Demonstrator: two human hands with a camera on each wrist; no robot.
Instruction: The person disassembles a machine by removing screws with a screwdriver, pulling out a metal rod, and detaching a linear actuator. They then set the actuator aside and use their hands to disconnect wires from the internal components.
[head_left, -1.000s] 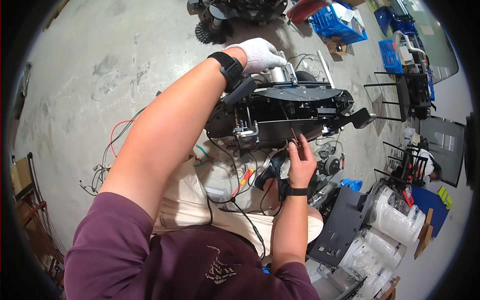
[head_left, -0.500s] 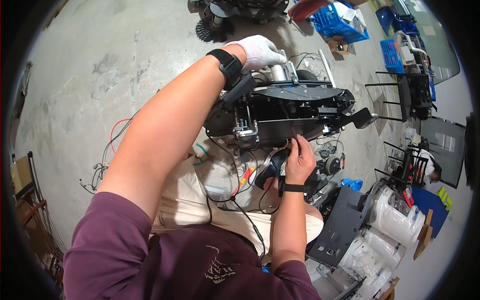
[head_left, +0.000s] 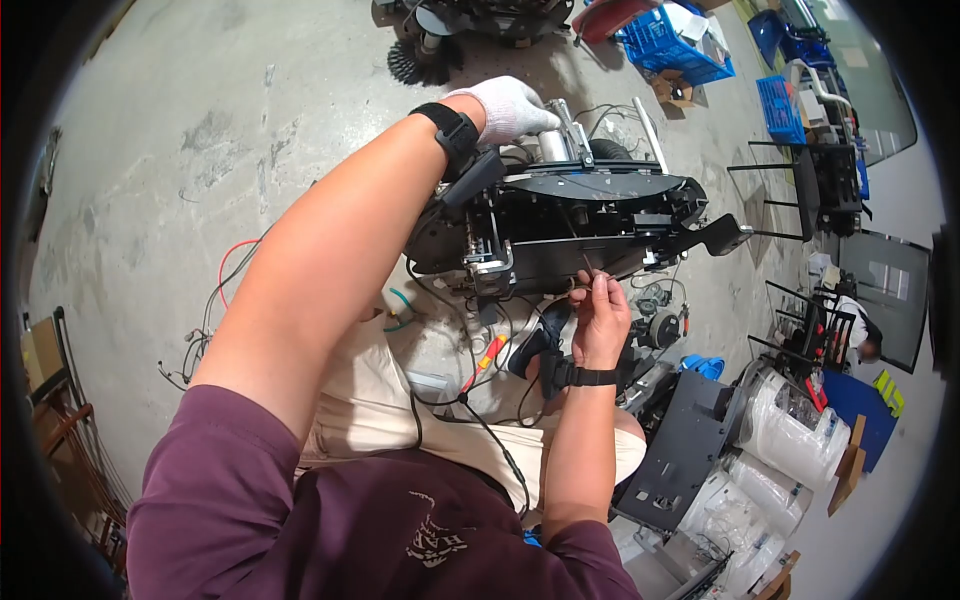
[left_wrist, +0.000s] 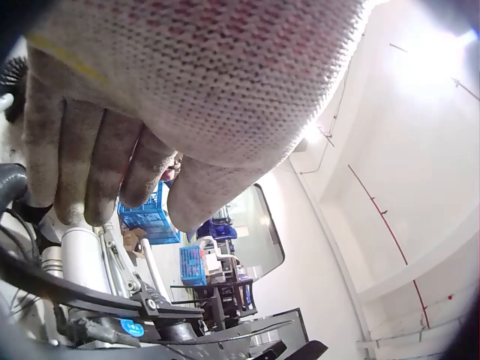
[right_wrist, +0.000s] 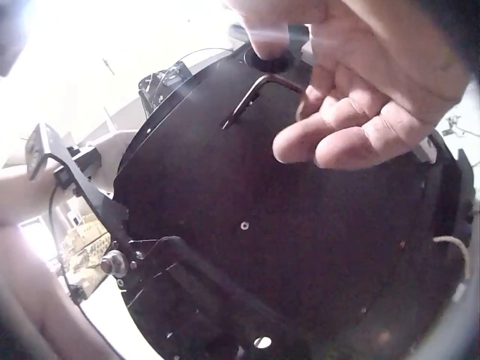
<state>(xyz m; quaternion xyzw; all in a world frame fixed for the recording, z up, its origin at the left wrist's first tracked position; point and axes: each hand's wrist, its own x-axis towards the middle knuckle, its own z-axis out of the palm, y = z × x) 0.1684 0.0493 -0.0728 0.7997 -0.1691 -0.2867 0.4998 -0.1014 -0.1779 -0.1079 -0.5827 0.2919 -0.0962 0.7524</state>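
Observation:
The bare right hand (head_left: 600, 312) is at the near side of a dark machine assembly (head_left: 560, 255). It pinches a thin L-shaped hex key (right_wrist: 259, 91) between thumb and fingers; in the right wrist view the other fingers curl loosely beside a dark round plate (right_wrist: 300, 225). One arm of the key is partly hidden by the fingers. On the far side, the left hand (head_left: 512, 108) wears a white knitted glove. Its fairly straight fingers reach down to a white cylinder (left_wrist: 82, 259), fingertips right at its top end, the thumb apart.
A red-and-yellow handled tool (head_left: 490, 358) and black cables (head_left: 465, 398) lie between the person's legs. Behind the machine stand another machine with a round brush (head_left: 420, 62) and a blue crate (head_left: 680, 45). Plastic-wrapped white parts (head_left: 790, 420) are at the right.
The right hand has turned at the wrist, its fingers shifting from stretched to more curled about the hex key. The left hand stays at the white cylinder with only a slight shift.

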